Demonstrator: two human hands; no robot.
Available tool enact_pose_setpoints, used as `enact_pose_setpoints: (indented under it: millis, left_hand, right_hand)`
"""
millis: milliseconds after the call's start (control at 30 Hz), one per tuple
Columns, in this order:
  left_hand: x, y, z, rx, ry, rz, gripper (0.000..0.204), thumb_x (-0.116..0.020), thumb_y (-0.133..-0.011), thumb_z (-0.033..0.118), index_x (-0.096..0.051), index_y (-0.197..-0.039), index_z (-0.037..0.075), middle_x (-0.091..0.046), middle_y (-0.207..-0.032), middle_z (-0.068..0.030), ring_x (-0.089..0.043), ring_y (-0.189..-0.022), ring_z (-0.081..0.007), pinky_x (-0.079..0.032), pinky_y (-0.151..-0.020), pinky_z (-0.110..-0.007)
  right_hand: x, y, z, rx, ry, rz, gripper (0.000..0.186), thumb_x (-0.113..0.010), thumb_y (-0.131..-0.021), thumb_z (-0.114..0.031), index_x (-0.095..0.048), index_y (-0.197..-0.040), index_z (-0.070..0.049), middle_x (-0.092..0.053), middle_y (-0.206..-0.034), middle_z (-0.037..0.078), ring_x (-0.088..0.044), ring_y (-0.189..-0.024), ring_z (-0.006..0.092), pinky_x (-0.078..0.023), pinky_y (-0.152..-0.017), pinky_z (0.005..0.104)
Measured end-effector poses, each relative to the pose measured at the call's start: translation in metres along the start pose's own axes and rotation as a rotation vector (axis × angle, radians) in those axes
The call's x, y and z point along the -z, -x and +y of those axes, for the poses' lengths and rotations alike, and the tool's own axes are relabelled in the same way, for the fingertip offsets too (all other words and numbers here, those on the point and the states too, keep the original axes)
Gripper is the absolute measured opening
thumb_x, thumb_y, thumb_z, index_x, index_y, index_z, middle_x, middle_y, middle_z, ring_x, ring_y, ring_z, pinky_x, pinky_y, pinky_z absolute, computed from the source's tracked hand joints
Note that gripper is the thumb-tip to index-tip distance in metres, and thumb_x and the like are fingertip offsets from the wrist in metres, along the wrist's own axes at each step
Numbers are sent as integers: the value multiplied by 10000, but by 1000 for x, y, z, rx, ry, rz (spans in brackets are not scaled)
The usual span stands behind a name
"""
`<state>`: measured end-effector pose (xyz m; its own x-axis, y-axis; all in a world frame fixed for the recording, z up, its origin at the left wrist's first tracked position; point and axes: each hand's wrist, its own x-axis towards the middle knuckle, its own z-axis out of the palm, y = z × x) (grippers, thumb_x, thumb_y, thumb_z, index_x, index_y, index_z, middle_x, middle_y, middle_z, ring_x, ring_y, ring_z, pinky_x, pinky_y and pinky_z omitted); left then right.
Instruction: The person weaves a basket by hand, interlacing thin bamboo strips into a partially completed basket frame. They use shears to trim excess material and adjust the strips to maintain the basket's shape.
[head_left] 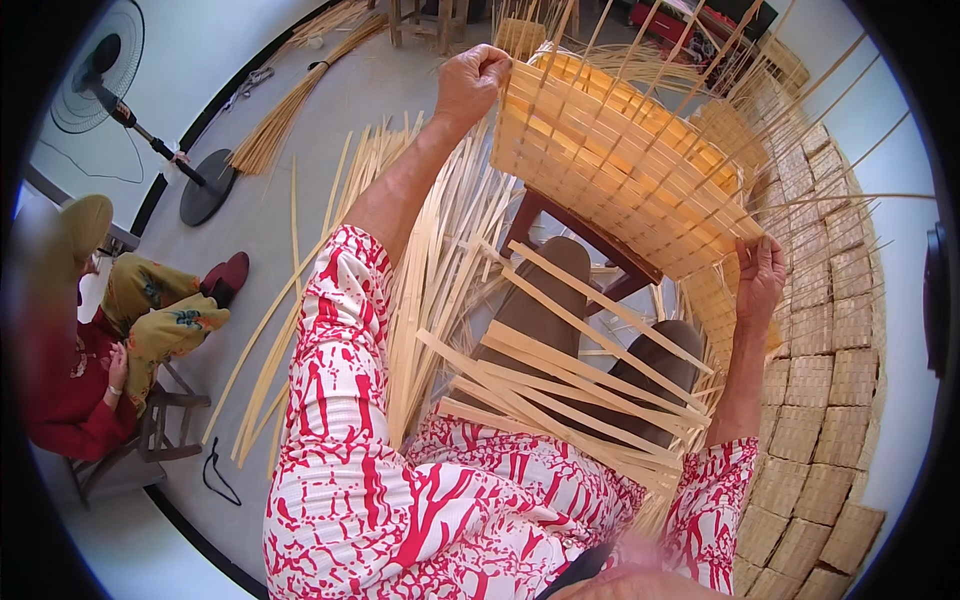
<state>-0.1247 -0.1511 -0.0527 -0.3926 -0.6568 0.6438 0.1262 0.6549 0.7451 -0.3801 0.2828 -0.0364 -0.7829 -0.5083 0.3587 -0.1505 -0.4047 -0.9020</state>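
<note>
My left hand [473, 82] pinches the upper left corner of a woven bamboo basket piece [615, 160], and my right hand [760, 272] grips its lower right corner. Long upright strips stick out from the weave. The piece is held above a dark red wooden stool [590, 238], which it partly hides. Flat pale bamboo strips [550, 355] lie across my lap and legs, and more loose strips [450, 220] spread over the floor beneath and left of the piece.
At the left a seated person [155, 320] is on a wooden chair, near a standing fan [205, 185]. A bundle of thin canes [280, 120] lies on the floor. Stacked woven bamboo pieces [830, 390] line the right wall. Wooden stools [425, 25] stand at the back.
</note>
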Motion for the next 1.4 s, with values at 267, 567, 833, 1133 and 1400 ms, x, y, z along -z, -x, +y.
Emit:
enact_pose_setpoints:
  millis: [267, 567, 833, 1133, 1400]
  left_hand:
    - [-2, 8, 7, -43, -23, 150, 138, -676, -899, 94, -679, -1023, 34, -697, -870, -42, -623, -698, -93, -525, -669, -248]
    - [-3, -7, 45, -446, -381, -146, 253, -681, -780, 159, -684, -1002, 38, -709, -912, -124, -690, -699, -232, -543, -672, -344]
    - [-3, -24, 51, -330, -528, -364, 193, -628, -760, 146, -691, -888, 17, -702, -766, -145, -710, -732, -267, -564, -715, -345]
    - [0, -26, 41, -494, -479, -368, 222, -633, -824, 136, -690, -1011, 32, -709, -785, -137, -713, -738, -264, -570, -717, -334]
    - [0, -19, 34, -459, -367, -382, 343, -631, -882, 135, -583, -1213, 60, -694, -768, -114, -699, -717, -285, -560, -682, -376]
  right_hand:
    - [-4, 5, 3, -37, -18, 31, 117, -572, -992, -140, -608, -1037, -38, -668, -975, 53, -660, -867, 134, -599, -844, 342]
    - [5, 0, 5, -51, -10, 24, 123, -573, -991, -134, -605, -1057, -36, -672, -996, 62, -669, -878, 150, -599, -842, 344]
    - [5, 0, 3, -36, 14, 21, 122, -562, -996, -125, -601, -1062, -30, -667, -999, 62, -665, -885, 144, -601, -842, 335]
    - [6, 4, 2, -59, 19, 34, 123, -561, -997, -131, -602, -1053, -29, -662, -988, 56, -662, -879, 144, -598, -852, 340]
    - [5, 1, 5, -12, -13, 10, 138, -569, -993, -133, -604, -1070, -24, -672, -964, 57, -671, -865, 147, -598, -842, 340]
